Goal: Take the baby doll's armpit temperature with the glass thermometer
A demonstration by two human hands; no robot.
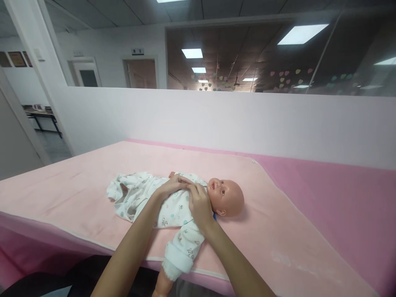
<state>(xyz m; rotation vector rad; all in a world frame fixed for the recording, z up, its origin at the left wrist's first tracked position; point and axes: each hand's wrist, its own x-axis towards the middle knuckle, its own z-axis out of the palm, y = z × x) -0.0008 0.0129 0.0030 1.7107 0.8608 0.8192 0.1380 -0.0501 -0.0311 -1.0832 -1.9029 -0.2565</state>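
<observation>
A baby doll point(229, 197) lies on its back with its bald head to the right. It wears a white printed baby outfit point(175, 212), loose and crumpled at the leg end on the left. My left hand point(175, 185) is closed at the upper chest of the outfit, fingers bent over the cloth. Just beside it, my right hand point(199, 204) pinches the cloth below the doll's chin, fingertips meeting those of the left. What lies between the fingertips is hidden. The near sleeve point(182, 249) has a folded-back cuff, and the doll's near arm hangs over the table edge.
A peach-pink mat point(93, 165) covers the table, over a darker pink cloth point(340, 194) at the right. Behind stands a low white wall point(216, 119) with glass above. A doorway and a desk point(43, 115) show at the far left.
</observation>
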